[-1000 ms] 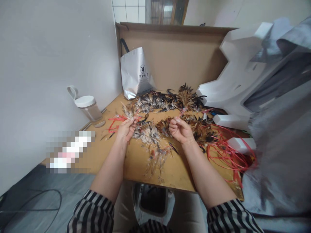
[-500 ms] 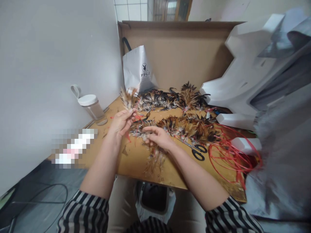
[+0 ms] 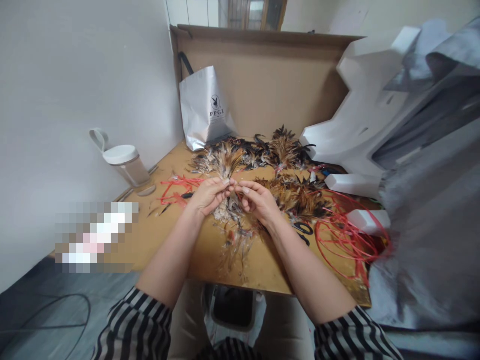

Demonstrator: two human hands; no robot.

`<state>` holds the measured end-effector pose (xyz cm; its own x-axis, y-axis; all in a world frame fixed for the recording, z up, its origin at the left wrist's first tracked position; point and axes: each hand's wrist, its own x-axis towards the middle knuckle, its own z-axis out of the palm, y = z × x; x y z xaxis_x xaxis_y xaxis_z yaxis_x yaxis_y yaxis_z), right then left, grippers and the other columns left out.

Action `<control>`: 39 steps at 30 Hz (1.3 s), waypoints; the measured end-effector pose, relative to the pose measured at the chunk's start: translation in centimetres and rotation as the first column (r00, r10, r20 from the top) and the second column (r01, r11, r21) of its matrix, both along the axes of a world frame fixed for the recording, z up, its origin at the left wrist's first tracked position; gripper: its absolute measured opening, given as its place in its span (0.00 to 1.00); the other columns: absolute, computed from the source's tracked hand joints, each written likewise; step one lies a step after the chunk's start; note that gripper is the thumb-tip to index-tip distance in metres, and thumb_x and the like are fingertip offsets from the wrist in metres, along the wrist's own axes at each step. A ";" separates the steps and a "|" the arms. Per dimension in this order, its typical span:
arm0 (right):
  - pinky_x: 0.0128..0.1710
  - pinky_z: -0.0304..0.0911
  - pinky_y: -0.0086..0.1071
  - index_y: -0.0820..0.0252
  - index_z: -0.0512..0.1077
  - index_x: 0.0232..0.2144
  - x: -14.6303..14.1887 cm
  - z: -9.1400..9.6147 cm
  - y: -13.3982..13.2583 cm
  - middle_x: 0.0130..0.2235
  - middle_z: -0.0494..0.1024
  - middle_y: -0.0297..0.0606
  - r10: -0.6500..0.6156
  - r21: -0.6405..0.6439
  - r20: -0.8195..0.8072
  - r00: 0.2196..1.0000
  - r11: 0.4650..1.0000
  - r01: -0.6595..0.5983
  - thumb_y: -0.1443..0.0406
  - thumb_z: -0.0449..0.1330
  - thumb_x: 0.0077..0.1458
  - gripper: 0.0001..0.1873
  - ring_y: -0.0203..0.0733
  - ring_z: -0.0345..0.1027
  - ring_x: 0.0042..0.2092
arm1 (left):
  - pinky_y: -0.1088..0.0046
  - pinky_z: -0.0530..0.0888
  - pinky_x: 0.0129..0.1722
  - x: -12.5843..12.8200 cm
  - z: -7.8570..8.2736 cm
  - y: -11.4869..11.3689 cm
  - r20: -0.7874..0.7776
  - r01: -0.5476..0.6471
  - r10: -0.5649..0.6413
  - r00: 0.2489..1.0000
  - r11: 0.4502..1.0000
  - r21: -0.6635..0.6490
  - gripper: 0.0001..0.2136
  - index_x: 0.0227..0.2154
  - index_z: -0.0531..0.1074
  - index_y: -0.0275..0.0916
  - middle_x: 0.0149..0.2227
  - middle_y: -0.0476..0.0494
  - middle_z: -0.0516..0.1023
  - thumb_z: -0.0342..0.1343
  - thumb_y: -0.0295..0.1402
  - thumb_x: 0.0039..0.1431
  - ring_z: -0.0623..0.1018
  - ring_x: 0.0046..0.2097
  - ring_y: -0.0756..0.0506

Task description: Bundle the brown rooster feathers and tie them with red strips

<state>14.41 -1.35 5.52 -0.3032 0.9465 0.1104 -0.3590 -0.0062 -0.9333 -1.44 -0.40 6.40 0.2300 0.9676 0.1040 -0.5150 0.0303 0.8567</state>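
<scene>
My left hand (image 3: 208, 196) pinches the base of a small feather bundle (image 3: 228, 161), brown and tan with its tips fanned upward. Close beside it, the fingertips of my right hand (image 3: 260, 201) are pinched at the bundle's base. What those right fingers hold is too small to make out. Loose pale feathers (image 3: 229, 209) lie on the table beneath both hands. Just right of my right hand stretches a pile of brown feather bundles (image 3: 302, 197). Black-handled scissors (image 3: 303, 228) show partly past my right wrist, their blades hidden. Red plastic strips (image 3: 178, 189) lie left of my left hand.
Dark feather bundles (image 3: 283, 150) line the table's back, before a silver bag (image 3: 204, 105) and a cardboard panel (image 3: 270, 80). A lidded cup (image 3: 129, 165) stands left. Tangled red strapping (image 3: 348, 242) and white foam pieces (image 3: 369, 220) occupy the right side.
My left hand has carried the feather bundle to the right, toward the middle. My right hand has risen from the loose feathers to meet it, its fingers now pinched. The view has shifted slightly.
</scene>
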 end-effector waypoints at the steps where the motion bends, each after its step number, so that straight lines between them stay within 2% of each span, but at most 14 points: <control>1: 0.17 0.56 0.22 0.59 0.69 0.37 -0.1 0.0 -0.1 0.33 0.75 0.36 0.031 -0.017 0.006 0.999 0.999 -0.031 0.59 0.64 0.39 0.20 0.26 0.60 0.20 | 0.82 0.69 0.28 0.1 -0.2 0.0 0.000 0.002 -0.002 1.000 1.000 0.011 0.06 0.28 0.75 0.28 0.25 0.41 0.75 0.59 0.27 0.46 0.72 0.27 0.54; 3: 0.18 0.57 0.22 0.61 0.70 0.35 -0.3 -0.3 -0.1 0.29 0.74 0.35 0.071 -0.048 0.032 0.997 0.996 -0.070 0.60 0.65 0.38 0.20 0.28 0.62 0.21 | 0.81 0.69 0.29 0.2 -0.8 0.0 -0.006 0.004 -0.004 1.000 1.000 0.024 0.07 0.29 0.75 0.28 0.25 0.42 0.75 0.60 0.28 0.46 0.73 0.27 0.54; 5: 0.17 0.55 0.22 0.63 0.70 0.31 -0.4 -0.6 0.0 0.25 0.72 0.33 0.057 -0.057 0.059 0.997 0.997 -0.053 0.60 0.65 0.37 0.17 0.27 0.60 0.20 | 0.81 0.69 0.29 0.3 -1.5 -0.1 -0.018 0.000 0.000 1.000 1.000 0.016 0.08 0.29 0.75 0.29 0.24 0.42 0.74 0.60 0.29 0.46 0.72 0.27 0.54; 8: 0.15 0.49 0.22 0.64 0.70 0.25 -0.2 -1.0 0.4 0.17 0.66 0.28 -0.008 -0.016 0.109 0.994 1.000 0.009 0.59 0.64 0.39 0.14 0.26 0.53 0.16 | 0.81 0.67 0.27 0.2 -2.3 0.0 -0.064 -0.030 0.029 0.998 1.000 -0.011 0.09 0.29 0.75 0.29 0.24 0.42 0.75 0.61 0.30 0.44 0.72 0.25 0.54; 12: 0.15 0.43 0.23 0.63 0.69 0.21 0.7 -0.5 0.8 0.14 0.63 0.27 -0.148 0.068 0.243 0.959 0.988 0.135 0.57 0.63 0.39 0.14 0.26 0.48 0.16 | 0.82 0.64 0.21 -0.7 -2.6 0.3 -0.107 -0.147 0.146 0.983 0.989 0.004 0.10 0.30 0.75 0.29 0.22 0.44 0.73 0.61 0.31 0.44 0.68 0.21 0.56; 15: 0.17 0.45 0.24 0.63 0.69 0.21 1.3 0.1 0.9 0.15 0.63 0.27 -0.174 0.138 0.357 0.918 0.982 0.133 0.57 0.62 0.39 0.13 0.27 0.49 0.17 | 0.84 0.63 0.20 -1.5 -2.2 0.2 -0.008 -0.192 0.192 0.981 0.981 0.036 0.08 0.29 0.75 0.30 0.24 0.43 0.74 0.60 0.30 0.45 0.68 0.23 0.56; 19: 0.20 0.48 0.25 0.63 0.69 0.21 1.7 -0.3 1.3 0.17 0.65 0.30 -0.223 0.253 0.485 0.846 0.961 0.108 0.58 0.59 0.42 0.12 0.29 0.52 0.19 | 0.83 0.61 0.17 -1.7 -1.4 -0.7 0.144 -0.147 0.139 0.980 0.988 0.049 0.05 0.25 0.73 0.32 0.37 0.38 0.75 0.60 0.28 0.43 0.66 0.22 0.57; 22: 0.22 0.50 0.26 0.62 0.69 0.21 1.7 -1.2 1.7 0.19 0.67 0.32 -0.372 0.433 0.588 0.718 0.895 0.109 0.59 0.56 0.45 0.11 0.31 0.56 0.22 | 0.83 0.62 0.17 -1.5 -1.3 -1.2 0.148 -0.084 0.079 0.986 0.996 0.031 0.06 0.24 0.72 0.31 0.41 0.35 0.74 0.61 0.28 0.41 0.65 0.22 0.57; 26: 0.29 0.52 0.28 0.60 0.69 0.22 1.9 -1.6 1.6 0.24 0.70 0.35 -0.623 0.700 0.621 0.476 0.714 0.021 0.64 0.53 0.48 0.09 0.35 0.60 0.27 | 0.83 0.64 0.18 -1.7 -1.4 -1.0 0.135 -0.052 0.046 0.990 0.998 0.043 0.06 0.24 0.73 0.30 0.43 0.34 0.74 0.61 0.28 0.41 0.66 0.22 0.57; 28: 0.31 0.53 0.29 0.59 0.69 0.23 2.0 -1.4 1.4 0.27 0.71 0.37 -0.676 0.748 0.608 0.416 0.663 -0.016 0.65 0.52 0.50 0.08 0.36 0.61 0.30 | 0.83 0.65 0.19 -1.8 -1.6 -0.9 0.141 -0.045 0.035 0.989 0.996 0.073 0.05 0.24 0.73 0.31 0.43 0.35 0.74 0.60 0.27 0.43 0.67 0.22 0.58; 30: 0.32 0.53 0.29 0.59 0.69 0.24 2.0 -1.2 1.3 0.28 0.71 0.37 -0.691 0.766 0.593 0.414 0.643 -0.023 0.65 0.51 0.51 0.08 0.37 0.62 0.31 | 0.83 0.66 0.21 -1.7 -1.7 -0.7 0.117 -0.021 0.012 0.993 0.996 0.083 0.04 0.25 0.73 0.31 0.43 0.35 0.74 0.60 0.27 0.44 0.68 0.23 0.58; 34: 0.33 0.54 0.29 0.58 0.69 0.25 1.9 -0.7 1.0 0.27 0.70 0.37 -0.678 0.783 0.543 0.496 0.622 -0.006 0.65 0.51 0.52 0.08 0.38 0.62 0.31 | 0.82 0.69 0.23 -1.1 -2.4 -0.5 -0.026 0.004 -0.003 1.000 0.999 0.040 0.07 0.27 0.74 0.29 0.42 0.33 0.74 0.60 0.29 0.45 0.72 0.24 0.56; 39: 0.33 0.54 0.30 0.58 0.69 0.25 1.8 -0.5 0.7 0.26 0.69 0.37 -0.651 0.782 0.517 0.556 0.623 0.002 0.63 0.51 0.53 0.10 0.38 0.61 0.31 | 0.80 0.71 0.26 -0.6 -3.1 -0.1 -0.123 -0.011 0.010 0.992 1.000 -0.005 0.09 0.30 0.74 0.29 0.40 0.32 0.75 0.60 0.30 0.45 0.75 0.28 0.52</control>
<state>16.17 -0.65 5.06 -0.2580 0.7394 0.6219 0.5763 0.6344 -0.5152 -2.08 -0.54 3.30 0.2307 0.9705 0.0701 -0.4060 0.0305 0.9134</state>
